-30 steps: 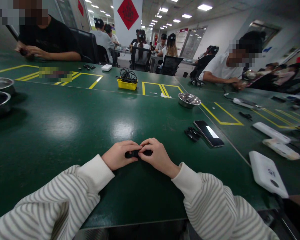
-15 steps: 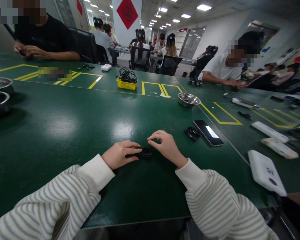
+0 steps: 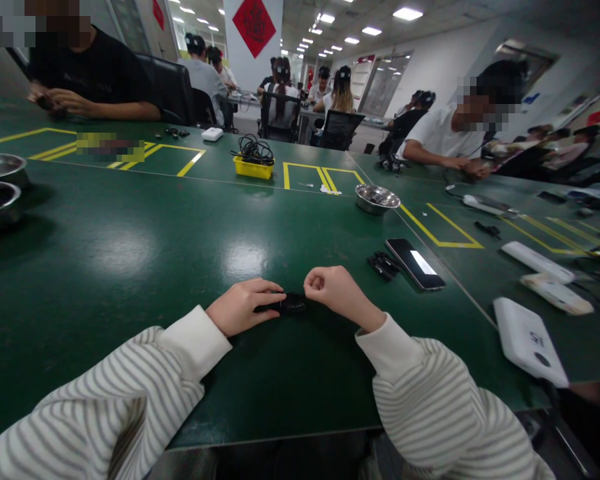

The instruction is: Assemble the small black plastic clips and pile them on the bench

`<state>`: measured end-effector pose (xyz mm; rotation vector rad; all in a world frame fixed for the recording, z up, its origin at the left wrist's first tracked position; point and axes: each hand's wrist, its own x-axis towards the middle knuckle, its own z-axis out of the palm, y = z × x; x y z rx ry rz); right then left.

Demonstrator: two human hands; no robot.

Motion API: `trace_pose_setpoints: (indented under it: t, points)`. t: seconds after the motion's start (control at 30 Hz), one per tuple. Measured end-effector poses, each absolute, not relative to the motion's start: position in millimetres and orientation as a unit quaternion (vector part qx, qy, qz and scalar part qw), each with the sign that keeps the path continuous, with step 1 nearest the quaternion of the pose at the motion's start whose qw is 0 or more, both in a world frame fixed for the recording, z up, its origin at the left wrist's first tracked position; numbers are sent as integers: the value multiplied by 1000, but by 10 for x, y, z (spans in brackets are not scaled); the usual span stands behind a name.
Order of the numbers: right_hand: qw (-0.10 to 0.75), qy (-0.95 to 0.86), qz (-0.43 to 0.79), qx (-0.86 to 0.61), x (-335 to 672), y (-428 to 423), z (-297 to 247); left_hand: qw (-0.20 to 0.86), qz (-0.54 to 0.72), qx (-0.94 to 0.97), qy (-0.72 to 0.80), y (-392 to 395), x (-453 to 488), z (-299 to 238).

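A small dark bundle (image 3: 293,303), perhaps a folded black cable, lies on the green table in front of me. My left hand (image 3: 246,305) grips its left end between thumb and fingers. Just off the bundle's right end is my right hand (image 3: 334,292), its fingers curled together in a pinch. Whatever that pinch may contain is hidden or too small to see. Right of my hands lie several black bundled cables (image 3: 384,265) beside a phone (image 3: 415,264) with a partly lit screen.
A metal bowl (image 3: 377,199) and a yellow tray of black cables (image 3: 253,167) stand farther back. Metal bowls (image 3: 0,212) sit at the far left. White devices, one a large power bank (image 3: 530,341), lie along the right. Two people sit across the table.
My right hand has drawn slightly right and its fingers have curled in tighter. The left hand keeps its grip on the dark bundle, nearly unmoved.
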<state>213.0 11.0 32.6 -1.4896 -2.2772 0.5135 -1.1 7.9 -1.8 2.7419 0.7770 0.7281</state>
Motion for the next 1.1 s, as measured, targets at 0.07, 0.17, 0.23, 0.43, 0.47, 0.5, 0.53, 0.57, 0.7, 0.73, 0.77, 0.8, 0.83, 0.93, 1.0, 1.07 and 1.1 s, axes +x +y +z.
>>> trace_pose_setpoints:
  t: [0.07, 0.17, 0.23, 0.43, 0.47, 0.5, 0.53, 0.57, 0.7, 0.73, 0.77, 0.8, 0.83, 0.93, 1.0, 1.07, 1.1]
  points:
    - [242, -800, 220, -504, 2114, 61, 350, 99, 248, 928, 260, 78, -11, -20]
    - [280, -808, 243, -457, 2043, -14, 357, 97, 252, 927, 262, 83, -13, -28]
    - [287, -825, 215, -437, 1983, -55, 332, 96, 253, 925, 266, 86, -12, -30]
    - [311, -838, 196, -403, 1885, -103, 205, 106, 250, 924, 271, 79, -9, -13]
    - [314, -834, 201, -407, 1882, -104, 190, 107, 248, 923, 272, 77, -10, -13]
    - [316, -830, 205, -411, 1881, -104, 178, 110, 246, 923, 275, 76, -11, -13]
    - [316, -828, 208, -414, 1881, -105, 169, 113, 244, 923, 276, 75, -12, -15]
    - [316, -827, 209, -416, 1882, -105, 164, 116, 243, 922, 277, 75, -12, -16]
    - [310, -829, 211, -414, 1892, -110, 168, 125, 244, 921, 277, 76, -3, -14]
    - [309, -829, 212, -415, 1895, -111, 173, 126, 245, 921, 276, 76, -2, -11]
    - [308, -829, 213, -416, 1897, -111, 178, 126, 245, 921, 275, 76, -2, -7]
    - [306, -829, 213, -416, 1899, -111, 184, 127, 246, 921, 276, 75, -3, -4]
    - [305, -830, 213, -416, 1900, -111, 189, 126, 246, 920, 276, 74, -4, -1]
    - [304, -833, 210, -412, 1898, -110, 199, 128, 243, 920, 278, 72, -8, -1]
    - [303, -836, 207, -409, 1897, -109, 201, 129, 242, 920, 280, 74, -5, -8]
    - [300, -839, 204, -405, 1898, -108, 199, 130, 242, 920, 280, 79, 2, -15]
    - [298, -840, 203, -405, 1898, -109, 196, 130, 243, 920, 280, 80, 4, -18]
